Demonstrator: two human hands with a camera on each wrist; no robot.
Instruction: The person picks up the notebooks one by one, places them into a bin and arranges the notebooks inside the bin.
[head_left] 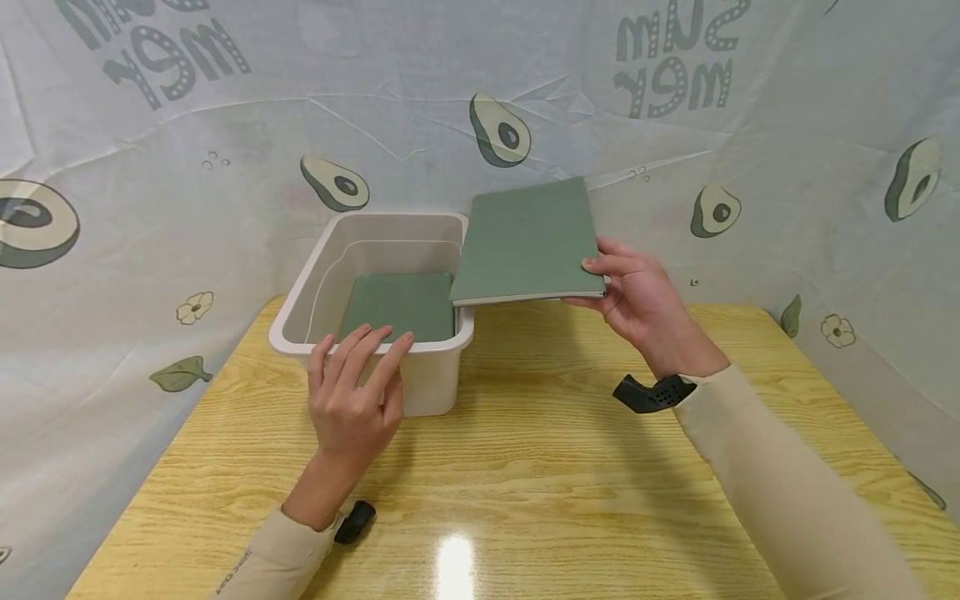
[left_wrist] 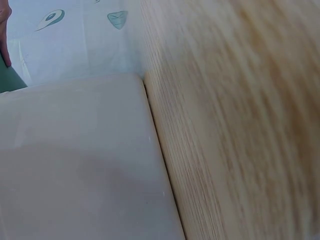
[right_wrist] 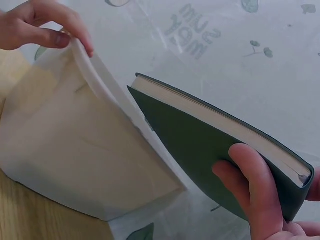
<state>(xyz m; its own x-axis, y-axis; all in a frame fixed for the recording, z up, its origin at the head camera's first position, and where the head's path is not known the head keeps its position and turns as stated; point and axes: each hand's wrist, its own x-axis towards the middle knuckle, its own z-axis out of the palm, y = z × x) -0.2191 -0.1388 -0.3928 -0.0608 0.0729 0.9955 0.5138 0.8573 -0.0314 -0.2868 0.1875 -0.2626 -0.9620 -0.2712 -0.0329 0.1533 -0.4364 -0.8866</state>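
Note:
A green hardcover notebook (head_left: 528, 242) is in my right hand (head_left: 637, 296), tilted above the bin's right rim. That hand pinches its right edge, thumb on top. In the right wrist view, fingers press the underside of the notebook (right_wrist: 200, 145), and its cream page edges show. My left hand (head_left: 356, 396) grips the near rim of a white plastic bin (head_left: 431, 379); in the right wrist view its thumb is outside and its fingers go over the rim. Another green notebook (head_left: 401, 304) lies flat inside the bin. The left wrist view shows mostly the bin's outer wall (left_wrist: 80, 160).
The bin stands on a wood-grain table (head_left: 510, 467), left of centre and towards the back. A pale curtain (head_left: 420, 125) printed with avocados hangs behind the table and along its sides. Black bands (head_left: 652, 393) are on both wrists.

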